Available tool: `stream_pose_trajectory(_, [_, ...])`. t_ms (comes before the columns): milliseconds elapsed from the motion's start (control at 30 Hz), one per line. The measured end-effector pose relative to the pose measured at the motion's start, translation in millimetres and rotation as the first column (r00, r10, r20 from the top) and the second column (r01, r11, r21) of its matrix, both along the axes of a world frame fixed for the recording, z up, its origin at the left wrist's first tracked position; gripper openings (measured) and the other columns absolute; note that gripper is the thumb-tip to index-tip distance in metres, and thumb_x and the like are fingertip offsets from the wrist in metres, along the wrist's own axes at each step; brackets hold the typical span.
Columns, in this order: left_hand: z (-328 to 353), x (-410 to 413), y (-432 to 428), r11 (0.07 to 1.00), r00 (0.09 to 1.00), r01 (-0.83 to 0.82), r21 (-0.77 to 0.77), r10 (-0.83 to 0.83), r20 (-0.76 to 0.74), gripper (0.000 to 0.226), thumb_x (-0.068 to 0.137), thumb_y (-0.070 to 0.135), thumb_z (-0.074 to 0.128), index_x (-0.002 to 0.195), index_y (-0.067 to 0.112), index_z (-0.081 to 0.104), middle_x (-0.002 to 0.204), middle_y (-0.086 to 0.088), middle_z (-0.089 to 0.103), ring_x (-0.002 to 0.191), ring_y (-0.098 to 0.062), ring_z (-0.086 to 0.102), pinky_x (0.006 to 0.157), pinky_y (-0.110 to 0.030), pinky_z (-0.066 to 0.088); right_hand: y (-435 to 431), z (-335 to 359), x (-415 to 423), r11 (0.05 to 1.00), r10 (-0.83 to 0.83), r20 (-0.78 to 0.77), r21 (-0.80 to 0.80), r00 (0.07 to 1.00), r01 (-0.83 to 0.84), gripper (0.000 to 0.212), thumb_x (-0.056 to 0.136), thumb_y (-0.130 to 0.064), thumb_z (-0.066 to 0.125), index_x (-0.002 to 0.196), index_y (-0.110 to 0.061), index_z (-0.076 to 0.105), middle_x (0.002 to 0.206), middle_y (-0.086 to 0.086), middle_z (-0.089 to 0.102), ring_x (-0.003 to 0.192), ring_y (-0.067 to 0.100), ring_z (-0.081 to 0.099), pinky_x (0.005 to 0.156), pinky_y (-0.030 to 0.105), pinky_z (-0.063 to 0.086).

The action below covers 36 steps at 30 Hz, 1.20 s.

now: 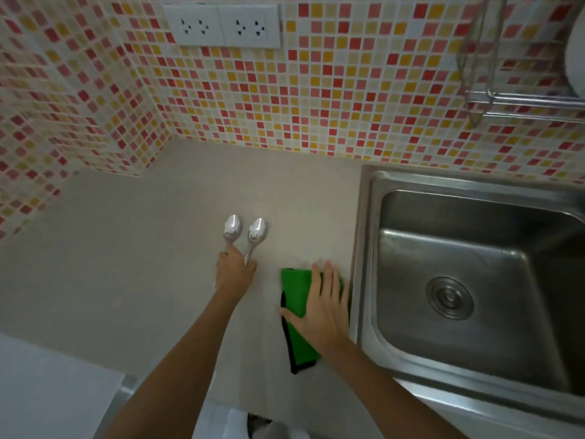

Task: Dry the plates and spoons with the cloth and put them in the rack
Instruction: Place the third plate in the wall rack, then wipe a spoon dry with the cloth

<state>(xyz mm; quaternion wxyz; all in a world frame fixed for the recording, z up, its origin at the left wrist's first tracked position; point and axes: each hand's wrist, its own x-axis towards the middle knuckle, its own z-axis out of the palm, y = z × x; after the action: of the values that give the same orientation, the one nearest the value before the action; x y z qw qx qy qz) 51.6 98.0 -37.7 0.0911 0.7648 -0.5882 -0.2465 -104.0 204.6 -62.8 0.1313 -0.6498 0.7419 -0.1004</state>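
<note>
My left hand (pixel 235 274) is curled round both spoons (pixel 232 230) by the handles, bowls past my fingertips. My right hand (pixel 323 305) lies flat, fingers straight, on the cloth (pixel 296 289). Holding two at once, one might slip out. The sink (pixel 459 280) is just right of my fingers, and the rack (pixel 506 99) is far beyond it.

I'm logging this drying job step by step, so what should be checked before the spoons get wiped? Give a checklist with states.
1. Grip on the spoons: ok, the left hand holds both handles.
2. Green cloth in reach: ok, the right hand lies flat on it.
3. Cloth gripped: not ok, the fingers are straight.
4. Spoons off the counter: not ok, the bowls seem to rest on it.
5. Room in the rack: cannot tell, it is mostly out of frame.
</note>
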Motion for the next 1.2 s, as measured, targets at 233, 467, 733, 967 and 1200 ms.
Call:
stream_pose_trajectory(233, [-11.5,9.6,-42.1,0.975,0.978,0.205,0.090,-0.202,-0.043,0.041,0.089,0.007,0.054,0.121,-0.014,0.040,0.117,-0.029,0.055,0.111,-0.040,0.054,0.085,-0.038,0.042,3.1,-6.3,17.2,0.991,-0.135,-0.177,-0.036,0.975,0.131,0.079,0.074,-0.070,0.037,0.127,-0.014,0.050,0.138,0.020,0.048,0.126,0.038,0.047,0.100,0.058,0.037])
stream_pose_trajectory(467, [-15.7,24.7,-68.3,0.900,0.906,0.407,0.153,-0.377,-0.191,0.048,0.084,-0.003,0.054,0.045,0.014,0.031,0.050,-0.002,0.032,0.050,-0.011,0.032,0.044,-0.016,0.026,6.4,-7.6,28.0,0.967,-0.245,-0.230,-0.129,0.942,0.220,0.065,0.077,-0.056,0.046,0.124,-0.011,0.056,0.126,0.019,0.057,0.115,0.037,0.056,0.094,0.052,0.047])
stream_pose_trajectory(733, [-0.7,4.8,-68.2,0.844,0.743,0.480,0.239,-0.246,-0.623,0.036,0.090,0.003,0.057,0.058,0.014,0.044,0.051,0.001,0.042,0.036,0.001,0.044,0.041,-0.008,0.037,-0.8,20.7,24.3,0.781,-0.460,0.462,-0.195,0.758,0.593,0.027,0.086,-0.018,0.050,0.112,-0.010,0.055,0.102,0.011,0.061,0.090,0.028,0.059,0.071,0.026,0.040])
stream_pose_trajectory(967, [57.3,-75.9,-24.5,0.793,0.472,0.593,0.142,-0.199,-0.859,0.014,0.100,0.020,0.041,0.088,0.015,0.043,0.049,0.000,0.066,0.039,-0.011,0.062,0.040,-0.019,0.049,-11.0,63.9,-53.5,0.485,0.122,0.769,0.505,-0.627,0.714,0.033,0.094,-0.029,0.036,0.097,-0.021,0.068,0.097,0.007,0.064,0.088,0.024,0.060,0.078,0.034,0.053])
stream_pose_trajectory(1200, [99.1,-172.8,23.2,0.725,0.399,0.679,-0.114,-0.495,-0.772,0.039,0.102,0.027,0.031,0.072,0.013,0.050,0.028,0.004,0.044,0.019,-0.004,0.033,0.027,-0.012,0.023,-3.9,95.4,-131.4,0.731,0.253,0.588,0.404,-0.768,0.550,0.074,0.062,-0.043,0.075,0.124,-0.008,0.054,0.126,0.018,0.055,0.116,0.033,0.051,0.090,0.044,0.051])
